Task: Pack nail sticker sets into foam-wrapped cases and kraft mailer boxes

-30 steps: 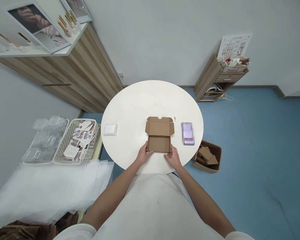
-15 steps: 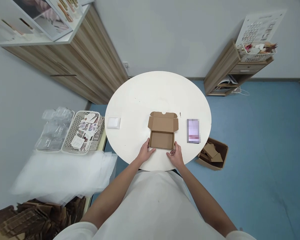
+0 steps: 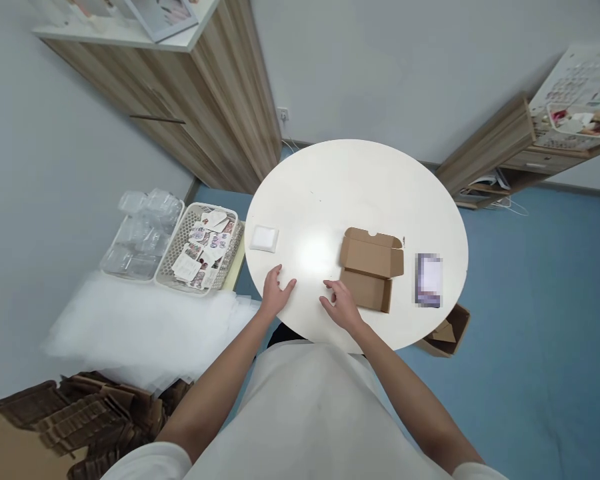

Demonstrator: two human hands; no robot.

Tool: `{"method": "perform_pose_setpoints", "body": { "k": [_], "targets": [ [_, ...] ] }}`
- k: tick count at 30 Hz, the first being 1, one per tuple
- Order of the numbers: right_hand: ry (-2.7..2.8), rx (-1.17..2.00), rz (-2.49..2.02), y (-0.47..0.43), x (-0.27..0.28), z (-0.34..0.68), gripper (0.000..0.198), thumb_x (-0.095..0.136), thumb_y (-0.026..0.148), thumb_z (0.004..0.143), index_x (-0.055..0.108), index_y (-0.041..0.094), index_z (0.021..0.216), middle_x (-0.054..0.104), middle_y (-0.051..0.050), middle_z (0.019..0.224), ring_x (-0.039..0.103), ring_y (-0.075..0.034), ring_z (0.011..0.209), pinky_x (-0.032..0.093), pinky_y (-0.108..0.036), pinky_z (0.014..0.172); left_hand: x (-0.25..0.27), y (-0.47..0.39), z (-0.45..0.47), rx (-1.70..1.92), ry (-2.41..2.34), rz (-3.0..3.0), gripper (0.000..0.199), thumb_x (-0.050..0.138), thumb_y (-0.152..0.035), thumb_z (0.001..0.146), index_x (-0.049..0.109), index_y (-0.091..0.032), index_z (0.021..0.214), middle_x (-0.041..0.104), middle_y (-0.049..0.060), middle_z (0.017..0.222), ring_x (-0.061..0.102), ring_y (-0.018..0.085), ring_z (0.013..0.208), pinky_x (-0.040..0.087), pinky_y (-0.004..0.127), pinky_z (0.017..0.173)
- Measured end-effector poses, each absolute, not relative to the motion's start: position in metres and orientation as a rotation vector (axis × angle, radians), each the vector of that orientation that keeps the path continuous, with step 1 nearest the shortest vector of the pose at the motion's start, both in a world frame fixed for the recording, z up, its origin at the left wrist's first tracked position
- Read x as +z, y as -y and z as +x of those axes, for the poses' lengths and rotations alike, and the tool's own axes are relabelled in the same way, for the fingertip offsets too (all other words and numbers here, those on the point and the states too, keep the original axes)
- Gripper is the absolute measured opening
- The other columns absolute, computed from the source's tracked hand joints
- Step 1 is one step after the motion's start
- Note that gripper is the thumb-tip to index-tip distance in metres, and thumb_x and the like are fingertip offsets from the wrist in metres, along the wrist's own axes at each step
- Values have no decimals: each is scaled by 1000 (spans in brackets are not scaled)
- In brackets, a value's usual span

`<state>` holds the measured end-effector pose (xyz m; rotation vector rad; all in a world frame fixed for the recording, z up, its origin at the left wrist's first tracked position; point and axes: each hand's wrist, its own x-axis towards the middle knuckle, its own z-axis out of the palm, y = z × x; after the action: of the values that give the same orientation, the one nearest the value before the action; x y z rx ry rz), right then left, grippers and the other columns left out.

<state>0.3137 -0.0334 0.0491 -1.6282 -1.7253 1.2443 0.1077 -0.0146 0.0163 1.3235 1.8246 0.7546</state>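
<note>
The left hand point(image 3: 275, 297) is spread loosely over the bench point(image 3: 350, 180), near the packet point(image 3: 265, 239). The right hand point(image 3: 344, 308), loosely parted, is just beside the lidded box point(image 3: 372, 257).

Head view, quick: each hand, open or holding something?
Left hand: open, holding nothing, near the white packet.
Right hand: open, holding nothing, beside the cardboard box; contact unclear.

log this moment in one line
left hand: open, nothing held | right hand: open, nearest open cardboard box | white packet: on table
</note>
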Motion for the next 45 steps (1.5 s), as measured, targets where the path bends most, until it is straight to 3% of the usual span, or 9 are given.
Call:
{"method": "perform_pose_setpoints", "body": {
  "k": [5, 10, 15, 20, 27, 32, 37, 40, 45],
  "targets": [
    [1585, 1440, -1762, -5, 34, 248, 39, 50, 33, 73, 49, 25, 111, 51, -5, 110, 52, -16, 85, 45, -33, 75, 6, -15, 38, 822, -1954, 1263, 55, 56, -37, 73, 38, -20, 122, 39, 11, 122, 42, 24, 110, 43, 35, 83],
    [1383, 1564, -1801, -40, 30, 200, 51, 54, 37, 71, 41, 28, 119, 44, -4, 124, 46, -19, 104, 43, -33, 82, 5, -55, 3, 829, -1918, 1235, 56, 55, -35, 73, 37, -17, 124, 40, 13, 123, 44, 23, 108, 42, 35, 85],
    [1174, 1671, -1721, -73, 36, 169, 51, 54, 39, 71, 40, 31, 119, 37, -2, 130, 41, -19, 111, 43, -33, 82, 3, -86, -3, 708, -1792, 1251, 55, 49, -35, 78, 35, -17, 128, 43, 13, 122, 50, 22, 100, 41, 35, 86],
    [1082, 1730, -1671, -85, 29, 150, 50, 54, 36, 71, 41, 28, 118, 51, -4, 113, 50, -16, 96, 44, -32, 79, -8, -91, 2, 668, -1758, 1348, 51, 50, -31, 77, 40, -17, 125, 47, 12, 115, 50, 22, 99, 39, 36, 88],
    [1034, 1642, -1773, -71, 16, 158, 39, 51, 32, 69, 51, 23, 107, 57, 0, 76, 54, -13, 71, 45, -28, 67, -17, -78, 5, 782, -1692, 1158, 37, 50, -22, 75, 53, -16, 112, 60, 7, 92, 57, 13, 73, 46, 28, 74],
    [1053, 1605, -1835, -53, 15, 183, 33, 53, 29, 66, 57, 21, 98, 59, -1, 80, 54, -13, 68, 44, -27, 60, -21, -52, 24, 805, -1674, 1059, 34, 55, -23, 71, 57, -17, 105, 60, 5, 90, 58, 12, 70, 47, 28, 71],
    [1133, 1595, -1846, -27, 35, 227, 34, 50, 30, 67, 56, 22, 99, 58, 1, 68, 50, -11, 53, 41, -24, 49, -4, -24, 64, 837, -1636, 1071, 36, 55, -26, 72, 55, -17, 107, 59, 6, 92, 58, 13, 71, 48, 28, 69],
    [1189, 1496, -1767, -10, 50, 265, 33, 50, 30, 67, 57, 22, 98, 59, 0, 74, 52, -12, 58, 42, -24, 50, 16, -13, 99, 856, -1600, 1160, 37, 53, -28, 73, 54, -18, 108, 58, 6, 94, 58, 13, 74, 48, 28, 68],
    [1237, 1294, -1656, 18, 61, 335, 28, 50, 27, 67, 59, 20, 93, 55, -5, 108, 57, -13, 74, 48, -28, 64, 46, 0, 166, 762, -1535, 1316, 36, 52, -25, 73, 54, -19, 109, 59, 5, 94, 58, 14, 74, 48, 28, 67]
  ]
}}
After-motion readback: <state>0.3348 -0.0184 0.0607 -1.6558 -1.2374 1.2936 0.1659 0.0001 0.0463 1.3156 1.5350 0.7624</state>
